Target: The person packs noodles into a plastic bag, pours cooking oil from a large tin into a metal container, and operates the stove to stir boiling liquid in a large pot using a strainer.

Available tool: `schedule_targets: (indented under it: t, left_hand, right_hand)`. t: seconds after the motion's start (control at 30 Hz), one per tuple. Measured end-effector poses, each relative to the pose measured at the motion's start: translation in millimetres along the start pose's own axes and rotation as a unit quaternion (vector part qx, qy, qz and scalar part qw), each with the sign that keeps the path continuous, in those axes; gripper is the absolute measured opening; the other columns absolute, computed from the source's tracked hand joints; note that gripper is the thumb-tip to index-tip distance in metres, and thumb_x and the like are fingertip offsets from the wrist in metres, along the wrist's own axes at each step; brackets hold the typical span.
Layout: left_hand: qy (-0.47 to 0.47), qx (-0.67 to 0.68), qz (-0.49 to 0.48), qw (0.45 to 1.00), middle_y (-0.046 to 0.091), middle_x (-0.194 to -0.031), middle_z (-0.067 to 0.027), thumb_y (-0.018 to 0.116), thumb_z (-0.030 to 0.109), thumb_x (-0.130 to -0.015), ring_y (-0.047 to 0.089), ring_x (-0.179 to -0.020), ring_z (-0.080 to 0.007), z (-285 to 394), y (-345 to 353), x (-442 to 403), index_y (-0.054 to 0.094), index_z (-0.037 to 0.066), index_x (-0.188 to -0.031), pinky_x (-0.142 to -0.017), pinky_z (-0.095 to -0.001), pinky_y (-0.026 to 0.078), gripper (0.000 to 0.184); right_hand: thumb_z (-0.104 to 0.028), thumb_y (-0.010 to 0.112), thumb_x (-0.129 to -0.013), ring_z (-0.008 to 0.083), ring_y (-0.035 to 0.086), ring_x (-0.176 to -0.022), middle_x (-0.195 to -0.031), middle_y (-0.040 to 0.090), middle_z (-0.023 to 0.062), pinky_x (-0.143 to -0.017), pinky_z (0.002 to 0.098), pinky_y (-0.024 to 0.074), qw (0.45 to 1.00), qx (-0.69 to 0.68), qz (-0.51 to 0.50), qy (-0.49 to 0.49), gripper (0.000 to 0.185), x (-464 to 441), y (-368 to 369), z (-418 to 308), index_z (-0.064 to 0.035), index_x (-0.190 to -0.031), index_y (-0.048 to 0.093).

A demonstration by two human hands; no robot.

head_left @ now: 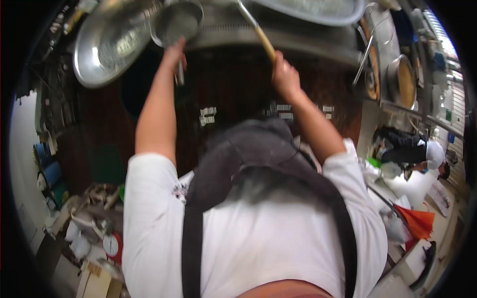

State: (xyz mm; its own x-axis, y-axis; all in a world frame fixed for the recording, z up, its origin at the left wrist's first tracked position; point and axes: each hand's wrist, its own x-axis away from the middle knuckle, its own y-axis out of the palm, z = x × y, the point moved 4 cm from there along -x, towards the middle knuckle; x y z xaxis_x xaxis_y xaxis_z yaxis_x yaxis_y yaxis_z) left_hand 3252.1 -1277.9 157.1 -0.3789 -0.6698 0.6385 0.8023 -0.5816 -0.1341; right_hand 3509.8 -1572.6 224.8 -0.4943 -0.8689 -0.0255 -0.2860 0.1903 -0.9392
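At the upper left, my left hand (175, 57) is closed around the handle of a round metal strainer (176, 22); its bowl looks grey and is blurred. Beside it on the left stands a large, shiny metal basin (94, 59), slightly overlapped by the strainer. My right hand (285, 77) grips the pale wooden handle of a long metal-shafted utensil (265, 42). The utensil's far end lies beyond the top edge, so its kind is hidden. A second wide metal basin (343, 17), with pale contents, sits at the top right of the utensil.
A steel counter edge (318, 44) runs across the top. On the right are a metal-handled tool (364, 62) and a round pan with brown contents (406, 82). Another person (412, 151) works farther right. A red dial scale (113, 247) stands lower left, and an orange cloth-like item (415, 221) lower right.
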Motion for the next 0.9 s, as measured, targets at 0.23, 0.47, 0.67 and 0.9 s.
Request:
schedule_targets:
  t: [0.23, 0.47, 0.67, 0.9]
  left_hand:
    - [-0.056, 0.021, 0.101, 0.993, 0.047, -0.073, -0.0006, 0.062, 0.063, -0.086, 0.050, -0.057, -0.0127, 18.9, 19.3, 35.2, 0.054, 0.009, -0.105, -0.050, -0.0308, 0.046, 0.058]
    - [-0.080, 0.083, 0.165, 0.979, 0.052, -0.081, -0.0036, 0.059, 0.056, -0.091, 0.051, -0.061, -0.0131, 13.2, 34.2, 19.3, 0.058, 0.004, -0.106, -0.052, -0.0311, 0.046, 0.054]
    - [-0.040, 0.112, 0.186, 0.975, 0.046, -0.061, 0.0015, 0.055, 0.060, -0.091, 0.043, -0.046, -0.0115, 34.4, 62.0, 41.0, 0.057, 0.010, -0.096, -0.043, -0.0269, 0.039, 0.051]
    - [-0.080, 0.126, 0.229, 0.962, 0.044, -0.063, -0.0005, 0.054, 0.066, -0.089, 0.046, -0.049, -0.0149, 19.8, 57.6, 14.5, 0.050, 0.004, -0.102, -0.046, -0.0321, 0.042, 0.064]
  right_hand:
    - [-0.025, 0.063, -0.090, 0.0452, 0.065, -0.088, -0.092, 0.068, 0.0243, -0.077, 0.0536, 0.0522, 0.990, -0.111, -0.052, 0.063, 0.047, -20.3, -55.0, 36.4, -0.0175, -0.133, 0.044]
    - [-0.019, 0.068, -0.088, 0.0268, 0.067, -0.075, -0.091, 0.068, 0.0111, -0.070, 0.0370, 0.0540, 0.882, -0.434, 0.022, 0.183, 0.054, -33.3, -149.5, 160.8, -0.0077, -0.135, 0.044]
    - [-0.019, 0.065, -0.076, 0.0313, 0.066, -0.089, -0.098, 0.064, 0.0199, -0.081, 0.0403, 0.0514, 0.928, -0.039, 0.291, 0.229, 0.056, -66.0, -202.8, 373.7, -0.0002, -0.125, 0.047]
    - [-0.017, 0.064, -0.073, 0.0360, 0.066, -0.091, -0.099, 0.065, 0.0231, -0.082, 0.0423, 0.0510, 0.887, -0.259, 0.192, 0.332, 0.052, -96.0, -200.3, 437.2, 0.0026, -0.119, 0.051]
